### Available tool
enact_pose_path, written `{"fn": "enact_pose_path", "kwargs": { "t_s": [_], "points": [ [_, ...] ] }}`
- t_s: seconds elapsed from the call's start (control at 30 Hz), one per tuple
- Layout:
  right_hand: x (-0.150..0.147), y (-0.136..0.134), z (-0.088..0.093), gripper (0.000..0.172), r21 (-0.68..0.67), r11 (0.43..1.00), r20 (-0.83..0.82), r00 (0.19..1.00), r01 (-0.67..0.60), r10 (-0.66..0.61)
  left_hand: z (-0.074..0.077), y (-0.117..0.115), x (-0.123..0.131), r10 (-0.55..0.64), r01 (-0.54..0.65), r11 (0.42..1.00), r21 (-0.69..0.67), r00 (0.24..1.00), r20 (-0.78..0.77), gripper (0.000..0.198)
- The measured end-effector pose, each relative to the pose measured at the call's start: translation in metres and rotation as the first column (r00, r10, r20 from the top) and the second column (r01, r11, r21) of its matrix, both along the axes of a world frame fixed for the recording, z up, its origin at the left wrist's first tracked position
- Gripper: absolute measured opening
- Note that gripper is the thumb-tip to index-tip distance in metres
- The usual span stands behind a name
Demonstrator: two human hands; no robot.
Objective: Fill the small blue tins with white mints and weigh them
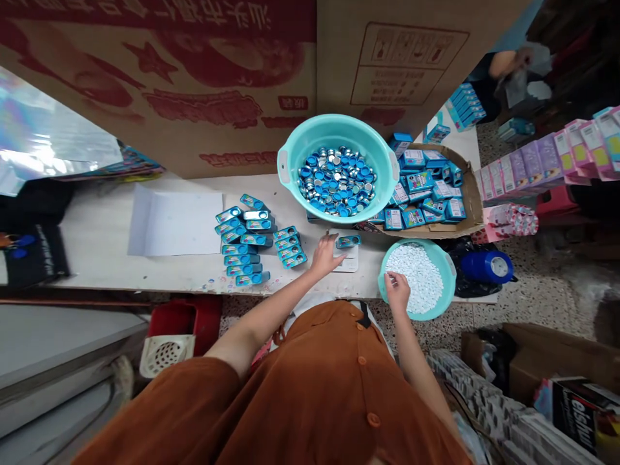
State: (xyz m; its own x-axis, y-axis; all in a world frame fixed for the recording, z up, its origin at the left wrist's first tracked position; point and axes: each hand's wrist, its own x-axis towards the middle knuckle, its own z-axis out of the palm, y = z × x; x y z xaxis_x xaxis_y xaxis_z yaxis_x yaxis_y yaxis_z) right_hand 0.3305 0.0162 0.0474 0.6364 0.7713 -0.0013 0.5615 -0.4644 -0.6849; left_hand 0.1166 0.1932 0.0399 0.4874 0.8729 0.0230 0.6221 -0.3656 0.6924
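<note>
My left hand [327, 256] rests at the left side of a small white scale [352, 260], its fingers apart and nothing in them. On the scale, just right of those fingertips, lies a blue tin [349, 241]. My right hand [398, 290] is over the left rim of a teal bowl of white pellets [420, 279], fingertips pressed together; what they hold, if anything, is too small to make out. Several blue tins [241, 258] stand in rows left of my left hand, and a shorter row [289, 247] is nearer to it.
A large teal basin [334, 132] of blue and silver caps stands behind the scale. Right of it, a cardboard tray [473, 197] holds blue boxes. A big carton [232, 129] borders the table's back. White paper [181, 223] lies left. Another person's hand [520, 59] shows at upper right.
</note>
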Motion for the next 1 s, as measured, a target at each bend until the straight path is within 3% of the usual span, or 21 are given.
{"fn": "enact_pose_path", "kwargs": {
  "t_s": [0.13,0.27,0.4,0.5,0.77,1.0],
  "points": [
    [0.002,-0.04,0.003,0.034,-0.011,0.992,0.014,0.992,0.129,-0.129,0.002,0.016,0.02,-0.015,0.016,1.0,0.012,0.996,-0.09,0.073],
    [0.004,-0.065,0.004,0.035,-0.023,0.974,0.03,0.974,0.227,-0.226,-0.003,0.019,0.002,-0.038,0.041,0.999,0.018,0.988,-0.151,0.075],
    [0.007,-0.078,0.0,0.037,-0.03,0.968,0.032,0.968,0.25,-0.249,-0.008,0.013,-0.022,-0.012,0.016,1.0,0.015,0.98,-0.199,0.074],
    [0.01,-0.081,-0.004,0.038,-0.028,0.966,0.03,0.966,0.257,-0.256,-0.006,0.01,-0.026,0.001,0.001,1.0,0.008,0.972,-0.235,0.074],
    [0.011,-0.083,-0.001,0.037,-0.014,0.966,0.045,0.966,0.257,-0.256,0.006,0.022,0.013,-0.025,0.027,1.0,0.005,0.967,-0.252,0.072],
    [0.013,-0.1,0.002,0.038,-0.013,0.963,0.084,0.96,0.27,-0.268,0.0,0.033,0.041,-0.107,0.113,0.994,0.004,0.95,-0.294,0.076]
  ]
}}
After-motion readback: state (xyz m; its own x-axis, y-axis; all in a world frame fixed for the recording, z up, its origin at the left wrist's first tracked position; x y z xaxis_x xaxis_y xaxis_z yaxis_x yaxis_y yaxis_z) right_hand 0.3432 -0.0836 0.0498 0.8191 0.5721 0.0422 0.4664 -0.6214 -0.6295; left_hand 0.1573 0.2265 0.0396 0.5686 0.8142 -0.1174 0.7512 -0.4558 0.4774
